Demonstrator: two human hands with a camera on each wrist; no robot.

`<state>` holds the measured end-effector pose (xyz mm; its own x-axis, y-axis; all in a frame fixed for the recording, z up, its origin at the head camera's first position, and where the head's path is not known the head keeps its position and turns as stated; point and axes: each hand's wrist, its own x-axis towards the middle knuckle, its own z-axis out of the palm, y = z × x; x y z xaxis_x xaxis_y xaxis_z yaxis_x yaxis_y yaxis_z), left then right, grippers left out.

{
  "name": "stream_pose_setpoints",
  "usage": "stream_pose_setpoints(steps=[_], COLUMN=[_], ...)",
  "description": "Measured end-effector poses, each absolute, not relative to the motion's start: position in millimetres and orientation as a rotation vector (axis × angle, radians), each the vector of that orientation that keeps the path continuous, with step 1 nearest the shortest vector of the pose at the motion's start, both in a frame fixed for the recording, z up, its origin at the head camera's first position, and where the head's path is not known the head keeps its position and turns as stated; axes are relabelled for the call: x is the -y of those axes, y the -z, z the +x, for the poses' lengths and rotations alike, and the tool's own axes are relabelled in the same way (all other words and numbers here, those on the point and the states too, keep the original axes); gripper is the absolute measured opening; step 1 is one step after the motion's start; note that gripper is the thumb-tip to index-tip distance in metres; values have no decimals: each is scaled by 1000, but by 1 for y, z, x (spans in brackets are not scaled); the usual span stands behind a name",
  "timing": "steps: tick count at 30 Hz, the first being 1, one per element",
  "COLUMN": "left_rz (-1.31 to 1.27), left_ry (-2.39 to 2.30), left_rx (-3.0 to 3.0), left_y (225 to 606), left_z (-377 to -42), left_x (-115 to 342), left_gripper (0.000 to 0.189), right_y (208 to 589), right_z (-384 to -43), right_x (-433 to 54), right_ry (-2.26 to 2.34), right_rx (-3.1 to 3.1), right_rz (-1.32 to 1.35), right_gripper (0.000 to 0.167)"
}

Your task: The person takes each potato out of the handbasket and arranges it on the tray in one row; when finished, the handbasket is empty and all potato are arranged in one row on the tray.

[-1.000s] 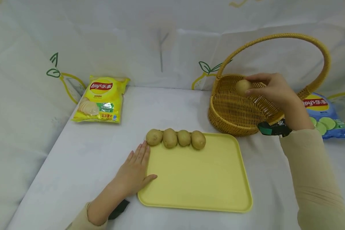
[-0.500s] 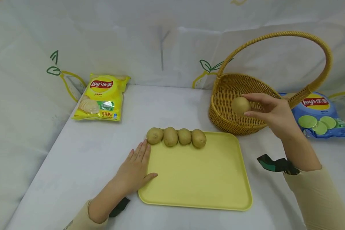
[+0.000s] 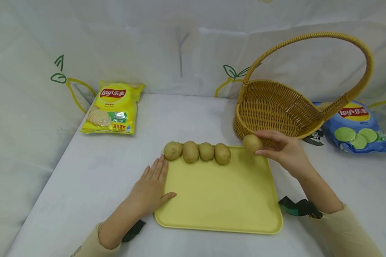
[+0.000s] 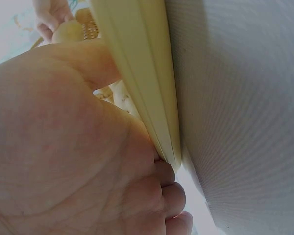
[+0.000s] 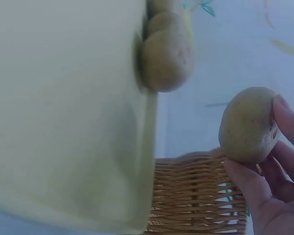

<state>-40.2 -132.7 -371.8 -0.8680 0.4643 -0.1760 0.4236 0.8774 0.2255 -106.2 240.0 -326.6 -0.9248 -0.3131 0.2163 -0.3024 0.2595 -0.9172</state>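
My right hand (image 3: 284,150) pinches a potato (image 3: 252,143) between thumb and fingers, over the back right corner of the yellow tray (image 3: 222,200). In the right wrist view the held potato (image 5: 249,125) shows a dark blemish near the fingertips. Several potatoes (image 3: 190,151) lie in a row along the tray's back edge, from its left corner to past the middle. My left hand (image 3: 150,187) rests with straight fingers along the tray's left edge, its thumb over the rim. In the left wrist view the palm (image 4: 73,137) is against the tray's side (image 4: 142,63).
A wicker basket (image 3: 276,107) with a tall handle stands behind the tray's right corner. A blue chip bag (image 3: 357,128) lies to its right. A yellow chip bag (image 3: 112,109) lies at the back left. White cloth (image 3: 93,171) covers the table and the wall behind.
My right hand has brought the potato out of the basket area, forward and left, to above the tray's back right corner. The left hand has stayed put.
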Motion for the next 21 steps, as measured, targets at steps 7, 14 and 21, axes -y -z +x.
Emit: stream_pose_setpoints(steps=[7,14,21], left_rz=[675,670,661], left_ry=[-261,-266,-272], left_rx=[-2820,-2825,-2820], left_y=[371,370,371], left_z=[-39,-39,-38], left_x=[133,132,133], left_gripper=[87,87,87], right_y=[333,341,346], right_z=[-99,-104,-115], right_x=[-230,-229,-223], right_ry=[1643,1383,1178], right_rx=[-2585,-2636,-2673], right_rz=[-606,-616,-500], right_gripper=[47,45,48])
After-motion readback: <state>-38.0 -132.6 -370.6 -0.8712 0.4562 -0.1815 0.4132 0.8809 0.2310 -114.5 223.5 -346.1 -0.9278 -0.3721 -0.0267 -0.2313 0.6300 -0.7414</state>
